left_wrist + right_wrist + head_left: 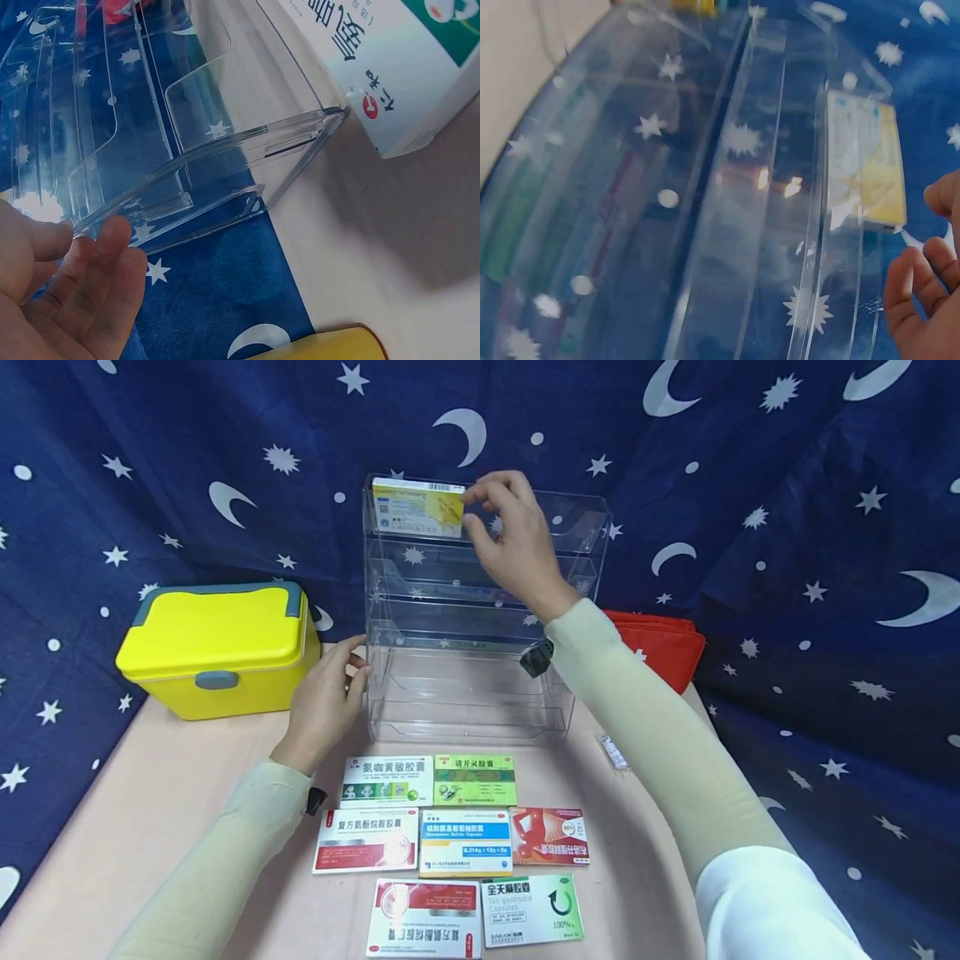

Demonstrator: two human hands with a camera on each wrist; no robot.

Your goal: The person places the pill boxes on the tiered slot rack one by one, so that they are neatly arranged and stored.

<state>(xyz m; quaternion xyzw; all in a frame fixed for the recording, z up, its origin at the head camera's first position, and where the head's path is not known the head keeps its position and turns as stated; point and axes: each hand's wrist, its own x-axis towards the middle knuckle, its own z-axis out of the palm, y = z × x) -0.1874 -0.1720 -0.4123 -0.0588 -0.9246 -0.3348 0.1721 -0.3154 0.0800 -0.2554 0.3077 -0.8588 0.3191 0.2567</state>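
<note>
A clear plastic tiered rack [465, 693] stands upright on the table. A yellow-and-white medicine box [418, 510] sits in its top tier at the left end. Beside that box's right edge is my right hand [513, 531], fingers bent loosely; in the right wrist view a gap separates the fingers from the medicine box [862, 161]. My left hand [327, 697] holds the rack's left side edge between thumb and fingers, low down. The left wrist view shows the left hand [71, 292] at the clear rack's side panel [202, 161].
Several medicine boxes lie in rows before the rack, including a green box [476, 781], a blue-and-white box [465, 843] and a red box [550, 836]. A yellow case [217, 643] stands left, a red pouch [660, 643] right. A small packet [613, 752] lies right of the rack.
</note>
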